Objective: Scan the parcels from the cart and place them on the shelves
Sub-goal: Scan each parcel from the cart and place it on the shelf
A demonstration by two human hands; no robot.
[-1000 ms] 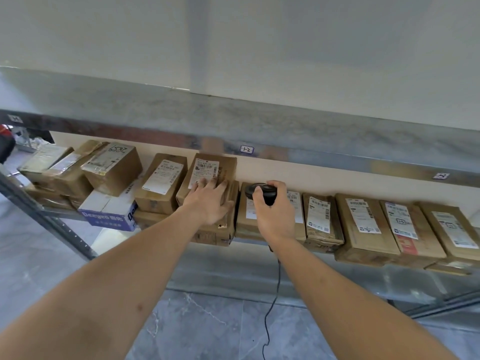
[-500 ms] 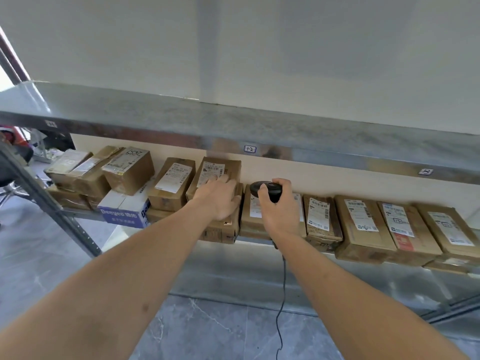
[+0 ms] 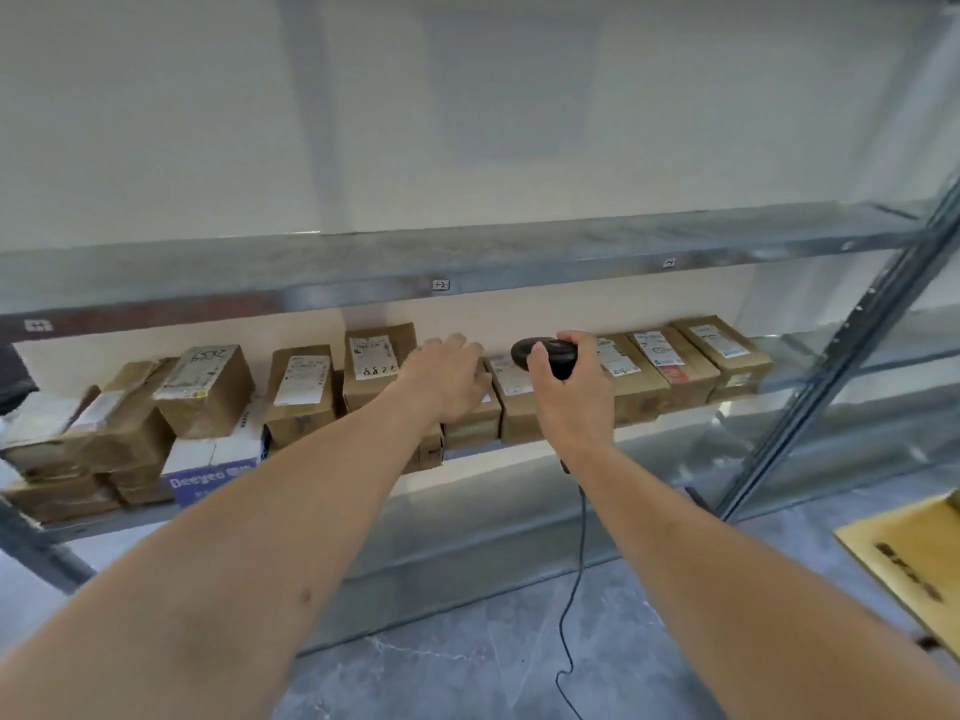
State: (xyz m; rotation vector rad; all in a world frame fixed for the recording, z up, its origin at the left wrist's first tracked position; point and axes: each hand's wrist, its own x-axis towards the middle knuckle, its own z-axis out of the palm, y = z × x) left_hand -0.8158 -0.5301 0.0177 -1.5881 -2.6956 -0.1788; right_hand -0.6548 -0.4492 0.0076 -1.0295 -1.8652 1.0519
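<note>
Two bare arms reach toward metal shelf point(image 3: 519, 459) lined with labelled cardboard parcels. Left hand point(image 3: 452, 379) lies flat, fingers straight, on top of small parcel point(image 3: 470, 426) mid-row, just right of taller box marked 4288 point(image 3: 376, 363). Right hand point(image 3: 571, 402) grips black handheld scanner point(image 3: 543, 352), head aimed at shelf, cable point(image 3: 574, 589) hanging to grey floor. Next parcel point(image 3: 511, 402) sits between both hands. White-and-blue carton point(image 3: 213, 467) sits left, under stacked boxes. Yellow board point(image 3: 904, 563) lies at lower right edge.
</note>
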